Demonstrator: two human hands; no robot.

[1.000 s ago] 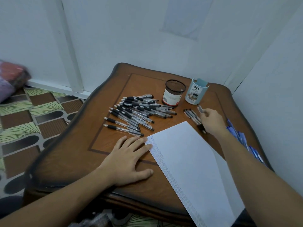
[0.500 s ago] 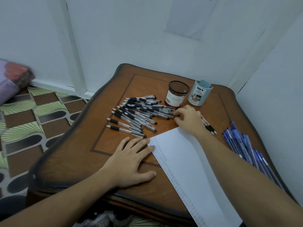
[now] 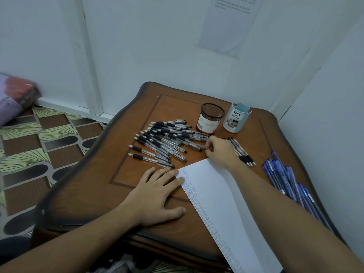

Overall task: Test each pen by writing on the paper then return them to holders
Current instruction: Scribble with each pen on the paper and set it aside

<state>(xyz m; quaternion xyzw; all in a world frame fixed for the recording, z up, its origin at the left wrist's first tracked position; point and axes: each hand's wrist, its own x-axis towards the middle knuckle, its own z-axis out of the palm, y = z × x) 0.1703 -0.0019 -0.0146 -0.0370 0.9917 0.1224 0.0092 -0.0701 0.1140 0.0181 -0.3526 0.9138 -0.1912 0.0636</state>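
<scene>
Black-gripped clear-barrelled pens (image 3: 165, 142) lie in a loose fanned pile on the middle of the brown wooden tabletop (image 3: 94, 194), their grip ends mostly toward the left. The right hand (image 3: 220, 152) reaches in at the pile's right edge, its fingers curled and pinching the end of one pen (image 3: 199, 148) that lies among the others. Just to the right of that hand a small separate group of black pens (image 3: 244, 154) lies side by side, partly hidden under the wrist.

Behind the pile stand two holders: a black mesh cup with a white and red label (image 3: 210, 119) and, beside it on the right, a pale blue cup marked "DIY" (image 3: 236, 120). Neither shows any pen above its rim.

A white sheet of paper (image 3: 220, 203) lies at an angle on the near right of the tabletop, a column of small marks running down its left margin. The left hand (image 3: 157, 194) rests flat on the wood, fingers spread and relaxed, its fingertips touching the sheet's upper left corner. Blue pens (image 3: 285, 180) lie in a row along the right edge.
</scene>
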